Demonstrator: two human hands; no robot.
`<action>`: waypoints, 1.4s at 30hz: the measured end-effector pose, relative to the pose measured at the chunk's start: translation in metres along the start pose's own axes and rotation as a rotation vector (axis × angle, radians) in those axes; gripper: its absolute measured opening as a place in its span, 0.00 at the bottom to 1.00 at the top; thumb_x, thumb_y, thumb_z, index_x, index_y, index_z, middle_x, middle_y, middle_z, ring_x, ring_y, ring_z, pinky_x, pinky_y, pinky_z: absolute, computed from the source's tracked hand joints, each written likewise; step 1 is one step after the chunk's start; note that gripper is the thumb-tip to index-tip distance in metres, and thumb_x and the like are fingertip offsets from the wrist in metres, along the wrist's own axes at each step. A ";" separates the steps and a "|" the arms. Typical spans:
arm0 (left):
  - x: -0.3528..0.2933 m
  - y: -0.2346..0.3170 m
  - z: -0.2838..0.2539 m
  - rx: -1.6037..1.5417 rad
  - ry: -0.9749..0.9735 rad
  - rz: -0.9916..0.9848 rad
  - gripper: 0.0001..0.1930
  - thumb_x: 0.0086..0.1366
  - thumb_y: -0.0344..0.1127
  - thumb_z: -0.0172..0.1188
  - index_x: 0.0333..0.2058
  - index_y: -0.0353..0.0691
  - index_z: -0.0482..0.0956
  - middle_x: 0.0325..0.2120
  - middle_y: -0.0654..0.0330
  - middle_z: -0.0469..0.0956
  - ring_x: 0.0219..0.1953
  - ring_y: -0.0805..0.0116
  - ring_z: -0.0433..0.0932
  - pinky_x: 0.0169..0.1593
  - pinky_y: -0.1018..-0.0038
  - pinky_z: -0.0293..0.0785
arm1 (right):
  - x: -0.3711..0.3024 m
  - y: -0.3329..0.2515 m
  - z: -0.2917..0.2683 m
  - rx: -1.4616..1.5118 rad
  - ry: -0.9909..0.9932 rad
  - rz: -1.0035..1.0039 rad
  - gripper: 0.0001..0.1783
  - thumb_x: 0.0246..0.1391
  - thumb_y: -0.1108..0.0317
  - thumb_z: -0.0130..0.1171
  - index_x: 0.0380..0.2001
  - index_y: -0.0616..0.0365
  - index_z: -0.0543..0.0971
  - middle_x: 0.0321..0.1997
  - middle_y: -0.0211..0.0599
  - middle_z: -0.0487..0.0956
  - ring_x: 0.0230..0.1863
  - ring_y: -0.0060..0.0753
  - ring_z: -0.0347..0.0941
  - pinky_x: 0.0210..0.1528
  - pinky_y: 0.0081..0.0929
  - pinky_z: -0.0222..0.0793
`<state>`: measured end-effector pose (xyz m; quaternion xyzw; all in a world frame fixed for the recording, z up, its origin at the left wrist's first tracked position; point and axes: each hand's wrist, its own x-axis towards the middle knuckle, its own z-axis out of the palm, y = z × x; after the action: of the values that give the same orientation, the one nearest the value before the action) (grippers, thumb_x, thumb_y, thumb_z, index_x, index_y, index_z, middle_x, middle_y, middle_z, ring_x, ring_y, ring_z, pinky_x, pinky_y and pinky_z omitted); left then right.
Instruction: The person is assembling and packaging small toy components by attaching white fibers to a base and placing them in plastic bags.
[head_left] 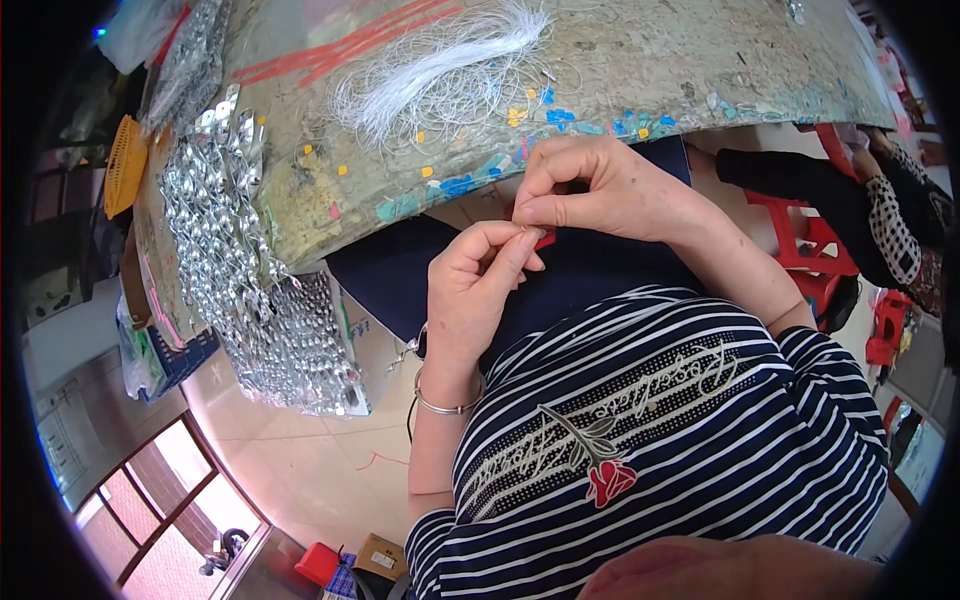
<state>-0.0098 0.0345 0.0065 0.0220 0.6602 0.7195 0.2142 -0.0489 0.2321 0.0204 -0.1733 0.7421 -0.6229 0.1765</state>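
Observation:
My left hand and my right hand meet in front of the table edge, above my dark blue lap. Thumb and forefinger are pinched on each hand, with the fingertips nearly touching. Whatever they hold is too small to make out. A small red patch shows just beside the left fingertips; I cannot tell what it is. Beyond the hands, a loose bundle of white thread lies tangled on the worn table. Twisted shiny silver strips hang over the table's left side.
Red strips lie behind the thread. Small blue bits and yellow bits dot the near edge. A yellow basket hangs at the far left. On the right are a red stool and another person's checked sleeve.

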 end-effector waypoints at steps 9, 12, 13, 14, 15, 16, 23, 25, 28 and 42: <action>0.001 -0.006 -0.001 -0.128 0.046 0.004 0.06 0.64 0.30 0.58 0.37 0.34 0.79 0.23 0.66 0.78 0.20 0.86 0.63 0.25 0.88 0.58 | -0.002 0.006 0.000 0.026 0.095 -0.005 0.10 0.53 0.64 0.62 0.30 0.61 0.82 0.31 0.29 0.75 0.35 0.20 0.72 0.38 0.19 0.67; 0.002 -0.004 -0.001 -0.198 0.065 0.017 0.07 0.64 0.30 0.57 0.37 0.34 0.79 0.23 0.66 0.77 0.19 0.87 0.61 0.23 0.88 0.55 | -0.005 0.005 -0.002 0.027 0.128 -0.020 0.10 0.54 0.63 0.61 0.31 0.61 0.81 0.31 0.28 0.75 0.35 0.19 0.71 0.39 0.19 0.67; 0.001 -0.003 -0.001 -0.238 0.081 0.017 0.07 0.65 0.30 0.57 0.38 0.34 0.80 0.23 0.66 0.77 0.19 0.87 0.60 0.23 0.88 0.54 | -0.007 0.004 -0.002 0.044 0.133 -0.011 0.11 0.55 0.63 0.60 0.31 0.61 0.81 0.30 0.28 0.75 0.35 0.18 0.71 0.39 0.19 0.67; 0.000 -0.002 0.000 -0.232 0.079 0.019 0.07 0.65 0.30 0.57 0.38 0.34 0.80 0.23 0.66 0.77 0.19 0.87 0.60 0.23 0.88 0.54 | -0.008 0.003 -0.002 0.047 0.136 -0.016 0.11 0.55 0.63 0.60 0.31 0.61 0.81 0.30 0.28 0.75 0.35 0.18 0.71 0.39 0.19 0.67; 0.002 -0.003 0.000 -0.205 0.117 0.034 0.07 0.65 0.30 0.57 0.38 0.35 0.80 0.23 0.66 0.77 0.19 0.87 0.59 0.23 0.88 0.53 | -0.008 0.004 -0.002 0.062 0.115 -0.001 0.11 0.55 0.63 0.60 0.32 0.61 0.81 0.31 0.27 0.75 0.35 0.18 0.71 0.38 0.18 0.67; 0.004 -0.003 0.001 -0.177 0.155 0.051 0.07 0.65 0.30 0.57 0.38 0.35 0.80 0.23 0.66 0.77 0.19 0.87 0.59 0.23 0.88 0.52 | -0.007 0.004 -0.002 0.077 0.094 0.013 0.12 0.56 0.62 0.59 0.32 0.61 0.81 0.31 0.27 0.75 0.35 0.18 0.71 0.38 0.18 0.67; 0.003 -0.002 0.011 -0.007 0.152 -0.007 0.06 0.64 0.29 0.57 0.37 0.35 0.80 0.23 0.68 0.76 0.20 0.88 0.61 0.24 0.88 0.54 | -0.008 0.003 0.001 0.484 0.075 0.111 0.07 0.61 0.69 0.52 0.33 0.60 0.76 0.33 0.29 0.77 0.36 0.18 0.74 0.41 0.17 0.71; 0.004 -0.004 0.012 -0.023 0.133 0.002 0.05 0.64 0.29 0.57 0.37 0.35 0.79 0.23 0.68 0.76 0.20 0.88 0.60 0.24 0.88 0.54 | -0.012 0.006 0.005 0.594 0.073 0.227 0.07 0.62 0.67 0.51 0.34 0.59 0.75 0.32 0.28 0.78 0.36 0.17 0.74 0.41 0.17 0.71; 0.003 -0.004 0.016 -0.008 0.164 -0.010 0.04 0.63 0.29 0.58 0.36 0.35 0.79 0.22 0.67 0.75 0.20 0.87 0.60 0.23 0.88 0.53 | -0.018 0.013 0.002 0.488 0.088 0.209 0.07 0.61 0.66 0.52 0.34 0.59 0.75 0.31 0.26 0.77 0.33 0.15 0.72 0.37 0.16 0.69; -0.001 -0.007 0.024 0.168 0.118 -0.039 0.07 0.63 0.28 0.57 0.26 0.35 0.75 0.19 0.69 0.71 0.18 0.88 0.57 0.23 0.87 0.49 | -0.015 0.040 0.017 -0.098 0.207 -0.111 0.10 0.44 0.61 0.61 0.25 0.56 0.83 0.24 0.36 0.81 0.26 0.33 0.77 0.30 0.30 0.71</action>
<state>0.0008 0.0565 0.0029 -0.0155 0.7300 0.6574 0.1862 -0.0289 0.2312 -0.0213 -0.1574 0.7752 -0.6093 0.0555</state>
